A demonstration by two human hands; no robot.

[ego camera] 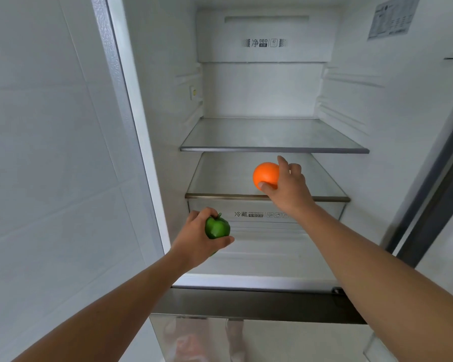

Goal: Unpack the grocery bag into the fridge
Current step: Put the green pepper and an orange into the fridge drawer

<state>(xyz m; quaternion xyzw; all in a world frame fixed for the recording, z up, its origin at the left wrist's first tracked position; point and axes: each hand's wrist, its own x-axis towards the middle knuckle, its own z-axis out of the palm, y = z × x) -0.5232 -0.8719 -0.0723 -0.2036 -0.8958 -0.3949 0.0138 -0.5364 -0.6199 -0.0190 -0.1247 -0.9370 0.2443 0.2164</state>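
The fridge stands open in front of me with bare glass shelves. My right hand (288, 185) grips an orange (265, 175) and holds it just above the front of the lower glass shelf (220, 184). My left hand (196, 237) is closed around a green bell pepper (216, 227), held lower and to the left, in front of the white crisper drawer (262, 214). The grocery bag is out of view.
An upper glass shelf (272, 138) sits above the orange. The fridge's left frame (131, 126) meets a white tiled wall (50, 152). The open door's edge (434, 165) runs down the right side. A closed lower drawer front (259, 338) lies below.
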